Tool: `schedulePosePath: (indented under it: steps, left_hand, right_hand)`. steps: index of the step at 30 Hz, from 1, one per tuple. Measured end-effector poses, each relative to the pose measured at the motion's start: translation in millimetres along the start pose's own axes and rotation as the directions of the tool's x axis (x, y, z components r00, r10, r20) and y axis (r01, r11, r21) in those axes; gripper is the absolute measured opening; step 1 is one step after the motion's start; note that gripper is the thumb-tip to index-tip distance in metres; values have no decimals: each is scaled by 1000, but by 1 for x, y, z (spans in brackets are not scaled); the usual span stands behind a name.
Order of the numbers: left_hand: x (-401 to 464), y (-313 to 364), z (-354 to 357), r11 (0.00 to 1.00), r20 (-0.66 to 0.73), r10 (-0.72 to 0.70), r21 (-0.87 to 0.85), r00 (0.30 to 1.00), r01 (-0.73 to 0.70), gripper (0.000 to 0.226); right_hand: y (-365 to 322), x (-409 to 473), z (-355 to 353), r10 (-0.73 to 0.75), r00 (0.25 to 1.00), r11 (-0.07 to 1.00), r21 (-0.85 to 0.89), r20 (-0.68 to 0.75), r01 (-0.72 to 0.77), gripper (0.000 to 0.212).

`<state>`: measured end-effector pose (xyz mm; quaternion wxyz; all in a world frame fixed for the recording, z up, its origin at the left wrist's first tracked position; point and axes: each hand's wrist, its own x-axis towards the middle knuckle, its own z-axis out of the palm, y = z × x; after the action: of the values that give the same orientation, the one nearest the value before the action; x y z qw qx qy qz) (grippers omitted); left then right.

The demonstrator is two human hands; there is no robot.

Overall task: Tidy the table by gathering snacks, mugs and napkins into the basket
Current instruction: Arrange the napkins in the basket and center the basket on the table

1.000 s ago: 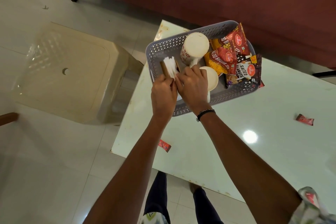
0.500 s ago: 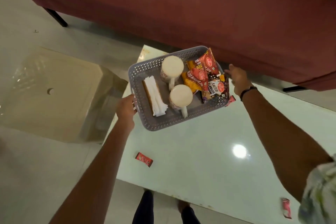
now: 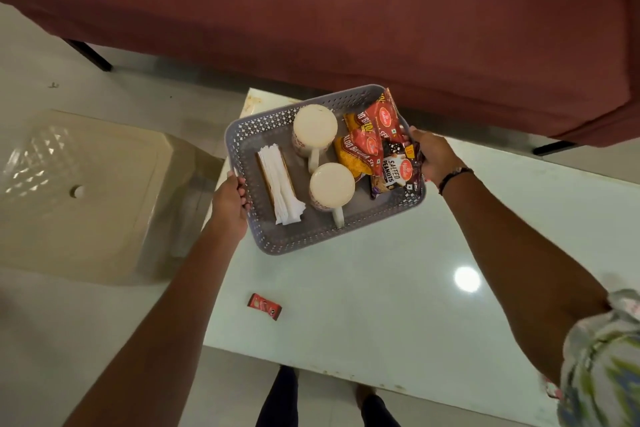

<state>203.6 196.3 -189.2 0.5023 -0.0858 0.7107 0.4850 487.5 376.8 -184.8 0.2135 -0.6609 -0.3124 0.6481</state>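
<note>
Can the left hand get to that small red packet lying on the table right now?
Probably not right away. The left hand is gripping the basket by its rim, as is the right hand. The red packet lies in the open on the table, so nothing blocks it once a hand lets go.

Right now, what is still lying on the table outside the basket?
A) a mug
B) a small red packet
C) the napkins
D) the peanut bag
B: a small red packet lies alone on the table, while both mugs, the napkins and the salted peanuts bag sit inside the basket.
</note>
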Motion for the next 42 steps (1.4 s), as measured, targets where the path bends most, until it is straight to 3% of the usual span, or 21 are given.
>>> schedulePosePath:
  steps: [7,13,16,25,42]
  left_hand:
    - [-67,-18,15,988,48,96,113,994,-101,38]
    - [-138,-63,45,969,84,44,237,995,-63,38]
    - [-156,-98,57,947,91,35,315,995,-62,39]
    - [-179,-171,78,913,63,-11,409,998,-16,38]
    - [-144,-157,130,907,63,28,418,998,-52,39]
  right_hand:
    - [37,-95,-64,-8,997,968,249,-80,28,29]
    - [101,-169,-146,94,987,855,518,-133,-12,37]
    - [138,-199,-185,131,978,846,532,-164,-24,26]
    - [212,-218,-248,239,942,820,569,-234,-67,29]
    - [197,-152,-256,171,960,843,537,-224,-25,26]
